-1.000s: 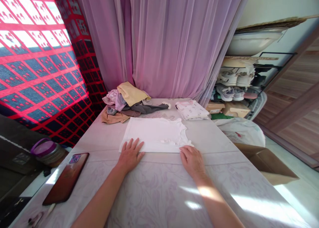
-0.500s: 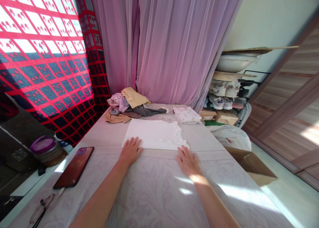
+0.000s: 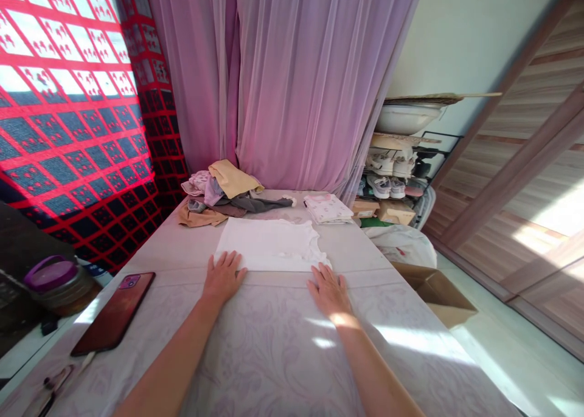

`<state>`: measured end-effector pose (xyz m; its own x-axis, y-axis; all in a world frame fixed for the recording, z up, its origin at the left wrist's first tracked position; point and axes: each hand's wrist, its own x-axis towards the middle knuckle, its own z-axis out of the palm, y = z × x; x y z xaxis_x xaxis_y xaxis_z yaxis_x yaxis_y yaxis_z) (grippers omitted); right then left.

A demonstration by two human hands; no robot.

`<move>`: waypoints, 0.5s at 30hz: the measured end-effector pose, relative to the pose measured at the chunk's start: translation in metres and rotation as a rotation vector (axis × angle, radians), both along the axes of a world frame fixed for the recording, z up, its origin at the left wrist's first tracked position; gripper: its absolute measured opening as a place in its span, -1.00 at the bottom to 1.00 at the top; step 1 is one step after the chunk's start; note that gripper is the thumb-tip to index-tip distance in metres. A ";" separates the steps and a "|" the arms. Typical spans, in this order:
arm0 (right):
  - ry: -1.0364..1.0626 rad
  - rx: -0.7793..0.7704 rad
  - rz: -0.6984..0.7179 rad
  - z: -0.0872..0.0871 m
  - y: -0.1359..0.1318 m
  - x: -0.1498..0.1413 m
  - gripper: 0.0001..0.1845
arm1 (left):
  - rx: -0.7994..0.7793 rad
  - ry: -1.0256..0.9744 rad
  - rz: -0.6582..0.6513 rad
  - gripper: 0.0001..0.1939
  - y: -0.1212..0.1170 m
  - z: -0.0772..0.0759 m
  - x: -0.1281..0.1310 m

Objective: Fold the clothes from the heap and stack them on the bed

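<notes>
The left hand (image 3: 223, 277) and right hand (image 3: 329, 290) press flat on the near edge of a white shirt (image 3: 269, 245), with a heap of clothes (image 3: 219, 195) at twelve o'clock.

A smartphone (image 3: 114, 304) lies face-down on the floral tablecloth (image 3: 274, 356).

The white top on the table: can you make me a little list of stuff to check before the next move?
Left hand on the lower edge of the white top: ok, it rests flat there.
Right hand at the lower right corner of the top: cannot tell if the fingers really touch the cloth.
Top lying flat on the table: ok, though its right edge looks wavy.
Phone away from the top: ok, it lies off to the left.
Pile of clothes off the top: cannot tell, it sits very close to the far left corner.
</notes>
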<state>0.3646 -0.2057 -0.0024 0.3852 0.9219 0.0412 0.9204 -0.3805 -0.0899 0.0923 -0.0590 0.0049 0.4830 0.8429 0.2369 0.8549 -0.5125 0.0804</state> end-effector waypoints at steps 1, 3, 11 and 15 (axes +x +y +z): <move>-0.001 0.005 -0.001 -0.001 0.000 0.000 -0.47 | 0.033 -0.013 -0.003 -0.58 -0.002 0.000 0.000; -0.001 0.016 0.001 -0.002 -0.001 0.000 -0.47 | 0.075 -0.038 -0.002 -0.62 -0.005 0.001 -0.001; -0.017 0.058 0.017 -0.007 -0.003 0.002 -0.49 | -0.006 -0.053 0.016 -0.59 -0.003 -0.002 0.000; 0.000 0.077 0.024 -0.011 -0.003 0.005 -0.49 | -0.034 -0.061 0.019 -0.59 -0.002 -0.003 0.000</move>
<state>0.3699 -0.2084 -0.0139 0.3629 0.9250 0.1128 0.9292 -0.3501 -0.1182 0.0923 -0.0610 0.0024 0.4520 0.8600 0.2370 0.8576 -0.4920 0.1498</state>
